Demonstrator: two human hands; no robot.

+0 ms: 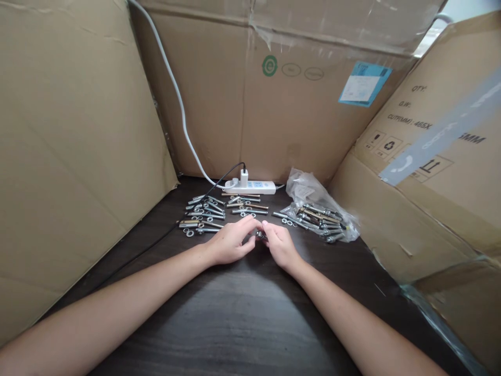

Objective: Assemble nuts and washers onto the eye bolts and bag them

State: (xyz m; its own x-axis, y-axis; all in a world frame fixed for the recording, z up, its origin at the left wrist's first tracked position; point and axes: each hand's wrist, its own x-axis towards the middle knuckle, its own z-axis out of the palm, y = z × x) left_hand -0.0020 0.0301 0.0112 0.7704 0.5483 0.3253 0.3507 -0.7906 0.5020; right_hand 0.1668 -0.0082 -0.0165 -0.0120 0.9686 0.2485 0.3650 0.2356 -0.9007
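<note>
My left hand (230, 241) and my right hand (279, 244) meet at the middle of the dark table (242, 313). Both pinch one small metal bolt (260, 234) between their fingertips; most of it is hidden by the fingers. Just beyond my hands lie several loose bolts, sleeves and washers (219, 211) in rough rows. To the right, a clear plastic bag (319, 211) holds several more bolts, with a few washers (289, 222) lying at its mouth.
A white power strip (252, 186) with a plugged charger sits at the back, its white cable running up the cardboard. A black cable trails left across the table. Large cardboard boxes (78, 156) wall in the left, back and right sides.
</note>
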